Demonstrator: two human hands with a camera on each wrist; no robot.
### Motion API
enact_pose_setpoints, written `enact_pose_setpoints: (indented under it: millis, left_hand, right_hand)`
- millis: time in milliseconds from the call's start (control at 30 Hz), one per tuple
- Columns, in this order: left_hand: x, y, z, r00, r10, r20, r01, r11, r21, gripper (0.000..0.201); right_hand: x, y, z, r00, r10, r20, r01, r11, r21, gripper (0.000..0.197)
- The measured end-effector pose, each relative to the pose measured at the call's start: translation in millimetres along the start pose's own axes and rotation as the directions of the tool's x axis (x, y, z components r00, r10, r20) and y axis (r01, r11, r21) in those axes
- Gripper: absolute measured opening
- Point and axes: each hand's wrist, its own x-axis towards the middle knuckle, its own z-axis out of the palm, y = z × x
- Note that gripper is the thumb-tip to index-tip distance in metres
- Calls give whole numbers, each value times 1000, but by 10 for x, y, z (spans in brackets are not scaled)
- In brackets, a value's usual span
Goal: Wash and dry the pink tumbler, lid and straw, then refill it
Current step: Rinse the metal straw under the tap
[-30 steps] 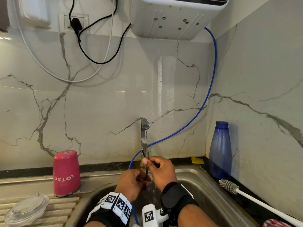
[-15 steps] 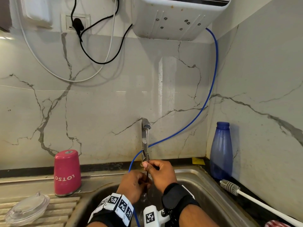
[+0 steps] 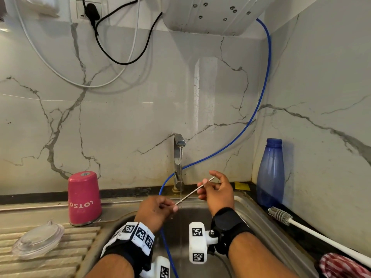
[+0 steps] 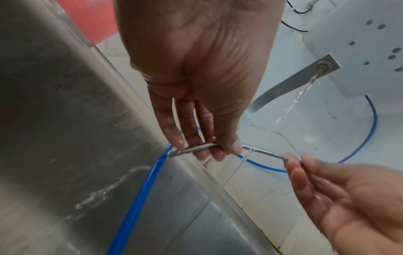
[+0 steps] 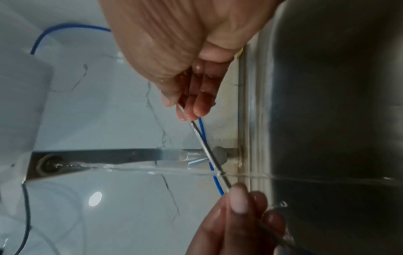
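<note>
A thin metal straw (image 3: 193, 190) is held slantwise over the sink (image 3: 259, 215), its lower end toward the left and its upper end toward the right, and the stream of water (image 3: 181, 173) from the tap (image 3: 177, 157) strikes it near the lower end. That lower end is pinched between the thumb and fingertips of the left hand (image 3: 155, 212), with a short length passing under the curled fingers (image 4: 174, 138) in the left wrist view. The upper part is pinched lightly by the right hand (image 3: 217, 192) between thumb and forefinger, the other fingers loosely bent. The pink tumbler (image 3: 84, 198) is stood upside down on the counter to the left of the basin, well apart from the hands, and the clear lid (image 3: 38, 240) is laid on the ribbed drainboard (image 3: 76, 249) in front of it. A blue hose (image 3: 263, 93) is run down the marble wall into the basin. A blue bottle (image 3: 270, 173) is stood in the right corner, with a white bottle brush (image 3: 301, 227) laid near it.
</note>
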Motion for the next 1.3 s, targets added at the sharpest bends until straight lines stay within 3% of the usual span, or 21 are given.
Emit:
enact_pose_setpoints:
  millis: [100,300,467,667,733,867,933,1000,1100,1167,1233,1300]
  left_hand:
    - [-6,56,-32,998,30,-57,-32,999,-37,5]
    - [-4,216,32,993,116,-18,-117,992,-48,5]
    - [-28,295,67,983,121,-139,-135,987,-92,14]
    - [-185,391,-147,934,6,-358,-25,999,-46,7]
    - [-244,351,-251,946,-50,-319,37,998,-45,8]
    - [-394,262,-305,985,-124,-117,116,990,-77,20]
    - [-490,198,-258,987,-150,-48,145,985,-97,12]
    - [-540,132,-193,990,-135,36,136,991,-14,10]
    - [-555,78,-169,991,-88,96,63,968,241,20]
    - [-529,56,-189,994,-69,89,42,961,274,26]
    - [-509,68,-217,996,-63,57,44,954,295,24]
    - [-488,59,-235,998,-48,38,32,938,345,19]
  right_hand:
    - [66,77,-139,994,101,-47,-103,994,-36,14]
    - [84,123,-424,972,182,-151,-185,983,-8,12]
    - [-48,-15,-419,960,235,-152,-229,972,53,9]
    - [-249,-275,-448,988,129,-83,-139,982,-131,11]
    - [-296,-355,-447,991,111,-76,-119,986,-113,11]
    - [-377,-455,-320,981,196,6,-196,973,124,12]
    - [-455,-469,-247,970,195,142,-201,979,23,14]
    - [-527,-507,-164,951,147,272,-82,968,-236,14]
    - [-581,-723,-86,925,-21,378,258,765,-590,18]
    - [-642,-977,-80,905,-158,394,393,663,-637,22]
    - [-680,-1143,-95,889,-297,349,456,655,-603,22]
    - [-686,-1058,-130,917,-240,319,392,691,-607,24]
